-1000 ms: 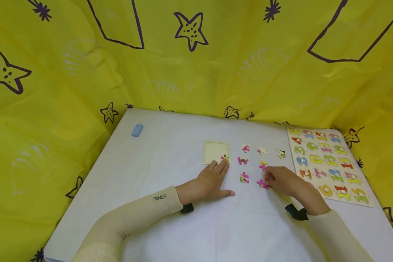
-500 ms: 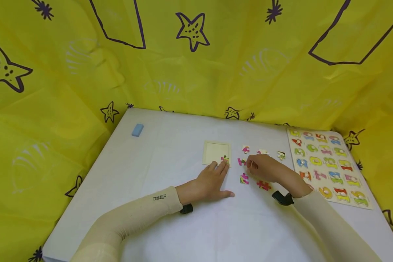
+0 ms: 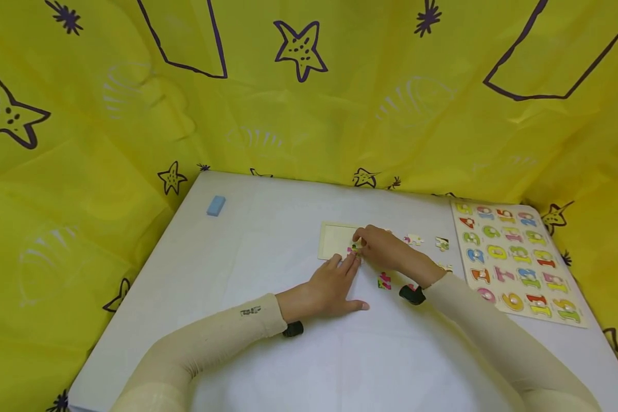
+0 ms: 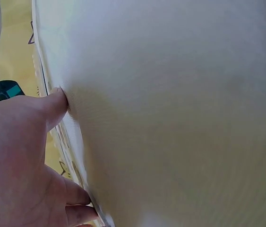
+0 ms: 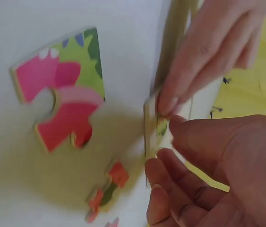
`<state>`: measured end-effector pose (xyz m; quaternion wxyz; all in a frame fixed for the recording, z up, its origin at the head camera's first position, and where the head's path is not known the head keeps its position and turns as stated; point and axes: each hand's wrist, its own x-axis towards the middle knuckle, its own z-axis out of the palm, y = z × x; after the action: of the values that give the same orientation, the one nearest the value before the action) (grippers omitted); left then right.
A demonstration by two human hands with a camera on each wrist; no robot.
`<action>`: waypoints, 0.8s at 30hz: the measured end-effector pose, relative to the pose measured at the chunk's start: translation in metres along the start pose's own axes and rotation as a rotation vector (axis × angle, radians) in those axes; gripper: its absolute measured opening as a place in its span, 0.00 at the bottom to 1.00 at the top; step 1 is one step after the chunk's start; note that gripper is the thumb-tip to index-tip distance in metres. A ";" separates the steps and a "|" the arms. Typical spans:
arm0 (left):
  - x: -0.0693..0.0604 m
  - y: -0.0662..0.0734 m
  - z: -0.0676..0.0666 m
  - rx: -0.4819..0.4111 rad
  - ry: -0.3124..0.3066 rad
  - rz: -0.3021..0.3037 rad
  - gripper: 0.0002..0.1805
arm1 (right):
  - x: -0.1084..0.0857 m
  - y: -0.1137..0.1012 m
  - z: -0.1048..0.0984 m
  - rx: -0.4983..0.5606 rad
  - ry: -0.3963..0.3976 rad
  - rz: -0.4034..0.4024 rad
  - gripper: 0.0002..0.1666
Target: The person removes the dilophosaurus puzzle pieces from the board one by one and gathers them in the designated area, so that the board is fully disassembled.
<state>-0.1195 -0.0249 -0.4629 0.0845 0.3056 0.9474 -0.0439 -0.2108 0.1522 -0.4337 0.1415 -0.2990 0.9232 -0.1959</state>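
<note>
At the frame's near right corner lies a pink and green jigsaw puzzle piece (image 3: 353,250) in the shallow wooden puzzle frame (image 3: 329,240). My left hand (image 3: 335,289) rests its straight fingertips there, thumb spread out to the side. Just above it, my right hand (image 3: 386,249) reaches over the frame's right edge; thumb and index finger pinch together around a puzzle piece (image 5: 161,127), of which only a green and yellow sliver shows between both hands. A pink, red and green piece (image 5: 71,90) lies flat on the table near the right wrist.
Loose puzzle pieces lie right of the frame, including a pale one (image 3: 415,237) and a dark-edged one (image 3: 442,244). A number puzzle board (image 3: 512,257) stands at the right side. A blue block (image 3: 216,206) sits at the back left. A yellow curtain (image 3: 309,114) encloses the table.
My right hand has moved left from the loose pieces to the puzzle frame, beside my left fingertips. The left hand has stayed in place.
</note>
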 end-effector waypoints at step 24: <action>0.000 -0.001 -0.003 0.010 0.012 0.019 0.58 | 0.002 -0.011 0.004 -0.033 -0.046 0.054 0.10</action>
<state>-0.1203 -0.0250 -0.4599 0.0779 0.3152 0.9447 -0.0459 -0.2052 0.1413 -0.4326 0.1631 -0.2806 0.9305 -0.1697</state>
